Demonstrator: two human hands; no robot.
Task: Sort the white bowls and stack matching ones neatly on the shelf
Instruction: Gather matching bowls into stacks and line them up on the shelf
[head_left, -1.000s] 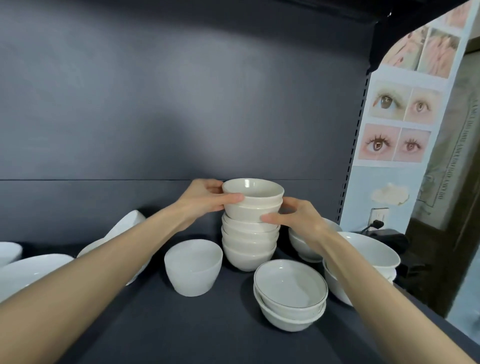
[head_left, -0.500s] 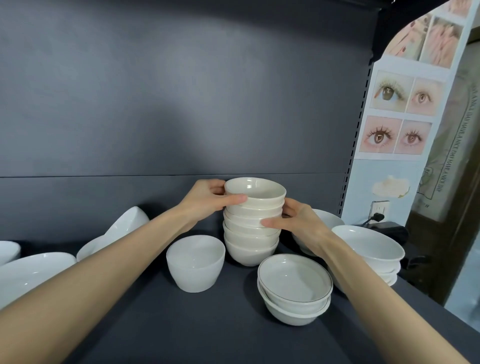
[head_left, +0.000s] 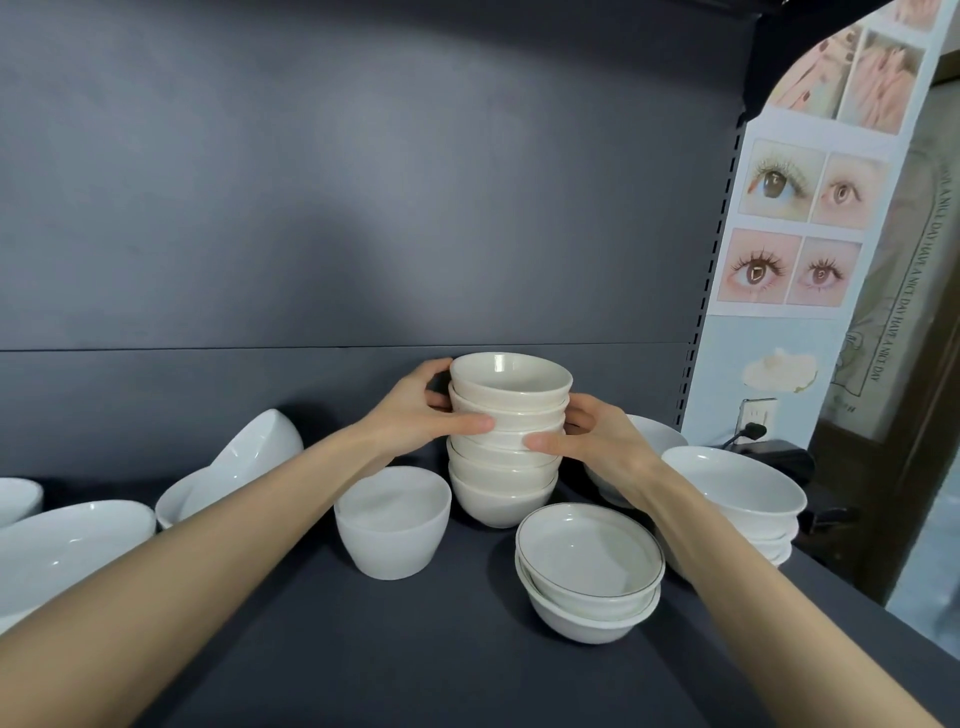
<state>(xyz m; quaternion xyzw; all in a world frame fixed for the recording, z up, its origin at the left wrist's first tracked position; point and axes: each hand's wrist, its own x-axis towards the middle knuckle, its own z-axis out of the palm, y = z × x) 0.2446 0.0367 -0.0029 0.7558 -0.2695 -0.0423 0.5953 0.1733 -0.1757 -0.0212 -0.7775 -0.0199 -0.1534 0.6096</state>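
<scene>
Left hand (head_left: 410, 415) and right hand (head_left: 602, 441), fingers (head_left: 467, 425) clasped round opposite sides of the bowl stack (head_left: 501, 499)

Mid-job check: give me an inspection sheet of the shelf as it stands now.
Surface: dark shelf, matte, bowls spread across it.
Job's things: tall stack of small bowls at centre; single bowl to its left; rimmed pair in front; wide stack at right; tilted bowl leaning in another at left; large dish at far left.
Clutter: nothing seen.
Hands: left hand and right hand grip the tall stack from either side.
Cables: black plug in a wall socket at right.
Surroundings: dark back panel; poster of eye photos at right.
</scene>
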